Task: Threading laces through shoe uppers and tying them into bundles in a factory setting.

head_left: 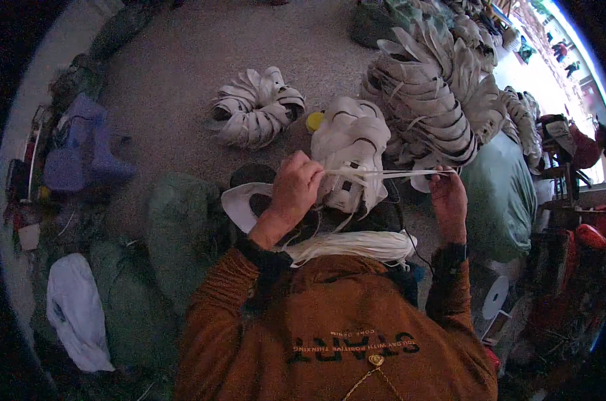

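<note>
In front of me lies a stack of nested white pieces that look like shoe uppers [350, 134]. A white lace [407, 174] stretches taut across its near end. My left hand [295, 187] is closed in a pinch on the lace at the stack's left side. To the right, my right hand [448, 200] pinches the lace's other end between thumb and fingers. Across my lap rests a bundle of loose white laces [356, 247]. A single white piece with a dark opening [237, 204] is beside my left wrist, partly hidden by it.
Beyond the stack sits a ring of similar white pieces [253, 117], near a yellow round object [315, 121]. A large heap of them [423, 93] rises at the right, by a full green sack [500, 194]. A bluish-purple plastic object [85, 147] stands left, above a white bag [79, 311].
</note>
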A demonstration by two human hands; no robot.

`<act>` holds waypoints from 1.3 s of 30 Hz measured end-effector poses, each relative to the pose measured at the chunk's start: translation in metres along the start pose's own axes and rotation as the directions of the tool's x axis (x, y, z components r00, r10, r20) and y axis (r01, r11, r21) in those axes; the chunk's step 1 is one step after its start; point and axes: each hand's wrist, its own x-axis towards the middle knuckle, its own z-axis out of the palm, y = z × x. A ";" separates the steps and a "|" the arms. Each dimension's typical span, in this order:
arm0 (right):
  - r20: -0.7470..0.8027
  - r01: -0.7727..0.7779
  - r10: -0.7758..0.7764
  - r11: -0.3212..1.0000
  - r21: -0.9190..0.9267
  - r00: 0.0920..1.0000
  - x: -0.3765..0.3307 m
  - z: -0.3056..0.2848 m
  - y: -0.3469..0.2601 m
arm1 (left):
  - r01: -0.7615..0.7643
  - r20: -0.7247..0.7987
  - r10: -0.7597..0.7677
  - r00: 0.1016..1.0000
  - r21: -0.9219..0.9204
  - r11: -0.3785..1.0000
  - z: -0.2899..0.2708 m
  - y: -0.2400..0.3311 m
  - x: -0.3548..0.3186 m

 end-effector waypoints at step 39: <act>0.759 0.733 0.135 -0.411 -0.542 0.637 -0.028 0.132 0.111 | 0.042 -0.021 -0.045 0.999 -0.104 0.994 0.028 0.015 -0.020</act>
